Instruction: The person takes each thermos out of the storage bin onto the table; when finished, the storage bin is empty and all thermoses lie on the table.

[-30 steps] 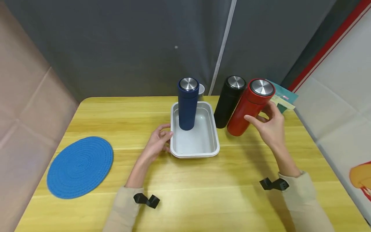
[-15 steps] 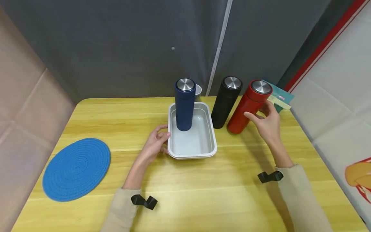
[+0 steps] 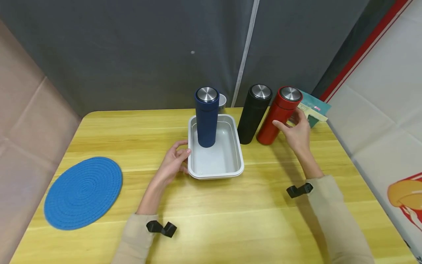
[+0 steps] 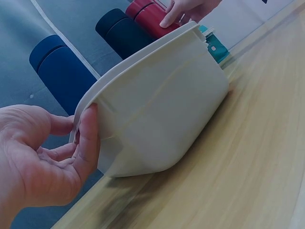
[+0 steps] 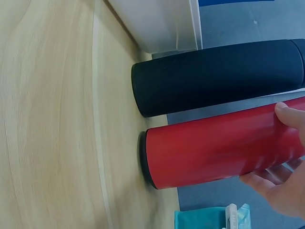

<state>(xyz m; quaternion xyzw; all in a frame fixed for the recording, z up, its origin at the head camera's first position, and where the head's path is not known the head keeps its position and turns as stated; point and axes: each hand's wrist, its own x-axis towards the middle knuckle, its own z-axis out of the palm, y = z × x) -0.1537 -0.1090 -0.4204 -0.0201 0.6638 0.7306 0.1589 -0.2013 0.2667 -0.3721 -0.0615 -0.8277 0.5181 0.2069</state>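
A light grey plastic bin (image 3: 215,172) sits mid-table with a navy thermos (image 3: 206,121) standing inside it. My left hand (image 3: 173,161) holds the bin's left rim; in the left wrist view its fingers (image 4: 88,136) bend at the rim and press the outer wall. To the right of the bin stand a black thermos (image 3: 252,117) and, beside it, a red thermos (image 3: 277,119), both with steel-topped lids. My right hand (image 3: 296,132) grips the red thermos around its upper body, thumb on the near side. The red base (image 5: 152,160) is at the tabletop, a narrow gap from the black one.
A round blue woven placemat (image 3: 84,192) lies at the left. Behind the bin is a small grey cup (image 3: 222,101), partly hidden. A teal and cream packet (image 3: 313,108) stands at the back right. A dark grey curtain (image 3: 132,55) closes off the table's far edge.
The red thermos has shifted slightly back, now level with the black one, with my right hand still on it. The head view has drifted a little. My left hand stays at the bin.
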